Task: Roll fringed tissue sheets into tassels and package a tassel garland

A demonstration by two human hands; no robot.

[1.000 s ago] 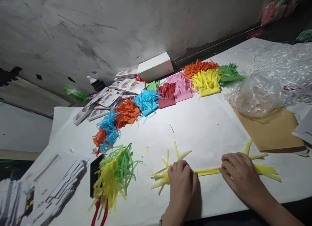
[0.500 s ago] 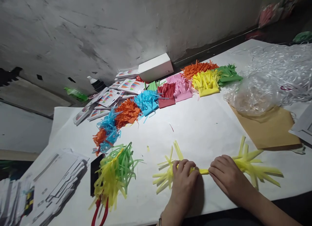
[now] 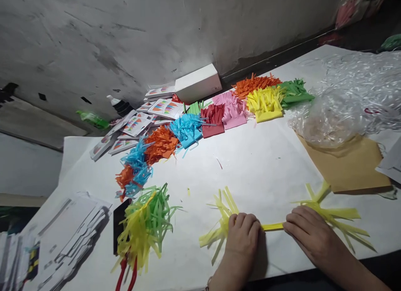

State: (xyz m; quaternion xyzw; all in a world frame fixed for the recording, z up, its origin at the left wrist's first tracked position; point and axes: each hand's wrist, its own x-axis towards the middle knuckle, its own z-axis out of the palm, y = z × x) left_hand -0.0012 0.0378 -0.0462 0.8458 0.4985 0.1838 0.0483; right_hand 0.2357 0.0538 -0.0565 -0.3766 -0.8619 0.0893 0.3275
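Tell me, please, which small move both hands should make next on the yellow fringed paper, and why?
Probably keep rolling it tighter: the left hand and right hand press the yellow fringed paper flat on the table, only a thin rolled middle shows, and fringes splay loose at both ends.

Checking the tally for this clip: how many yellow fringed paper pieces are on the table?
3: one rolled piece held between the left hand and right hand; one flat yellow stack in the far row; one mixed with green strips at front left. Others may be hidden.
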